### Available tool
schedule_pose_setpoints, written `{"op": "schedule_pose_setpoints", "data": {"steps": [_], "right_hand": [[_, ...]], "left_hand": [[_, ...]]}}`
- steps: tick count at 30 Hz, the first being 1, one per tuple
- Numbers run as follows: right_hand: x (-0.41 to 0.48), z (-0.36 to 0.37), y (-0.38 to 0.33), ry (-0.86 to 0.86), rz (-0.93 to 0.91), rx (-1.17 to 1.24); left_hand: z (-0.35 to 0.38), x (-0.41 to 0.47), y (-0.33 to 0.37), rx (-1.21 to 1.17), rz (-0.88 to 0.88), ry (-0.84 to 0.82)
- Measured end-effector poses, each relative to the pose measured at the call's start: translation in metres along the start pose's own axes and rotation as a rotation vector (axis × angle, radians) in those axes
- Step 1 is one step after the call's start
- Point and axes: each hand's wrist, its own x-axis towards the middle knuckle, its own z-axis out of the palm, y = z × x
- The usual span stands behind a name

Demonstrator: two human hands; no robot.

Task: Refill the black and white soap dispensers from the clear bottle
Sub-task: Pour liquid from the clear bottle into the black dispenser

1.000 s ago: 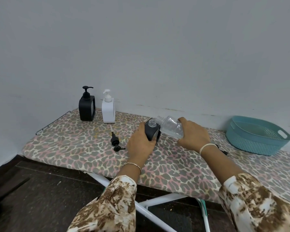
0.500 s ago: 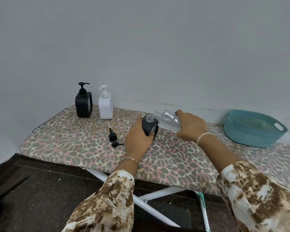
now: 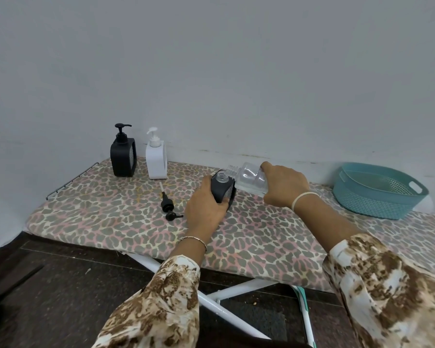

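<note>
Leopard-print ironing board (image 3: 111, 217) against a grey wall (image 3: 211, 71). Fingers of the right hand (image 3: 284, 187) curl round the clear bottle (image 3: 249, 178), which lies almost level with its neck pointing left. Fingers of the left hand (image 3: 206, 209) grip the open black dispenser (image 3: 221, 190).

Left hand (image 3: 206, 209) grips uncapped black dispenser (image 3: 220, 192), right hand (image 3: 284, 185) holds tilted clear bottle (image 3: 250, 178)

The near-left stretch of the ironing board (image 3: 111, 217) is open cover, between the wire rack (image 3: 70, 179) at its left end and the loose black pump (image 3: 167, 204) lying flat just left of the left hand (image 3: 206, 209). In the back-left corner, a capped black dispenser (image 3: 123, 156) and a white dispenser (image 3: 156, 159) stand side by side close to the wall (image 3: 211, 71). The middle is taken up by the left and right hand (image 3: 284, 187), the open black dispenser (image 3: 222, 188) and the tilted clear bottle (image 3: 249, 178). There is open cover in front of the right forearm. A teal basket (image 3: 369, 202) fills the far right by the wall.
</note>
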Motion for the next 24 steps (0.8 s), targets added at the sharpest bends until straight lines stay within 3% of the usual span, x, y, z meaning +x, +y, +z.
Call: {"op": "schedule_pose_setpoints", "data": {"steps": [24], "right_hand": [[-0.003, -0.011, -0.006, -0.024, -0.008, -0.019]], "left_hand": [[-0.008, 0.001, -0.001, -0.031, 0.024, -0.114]]}}
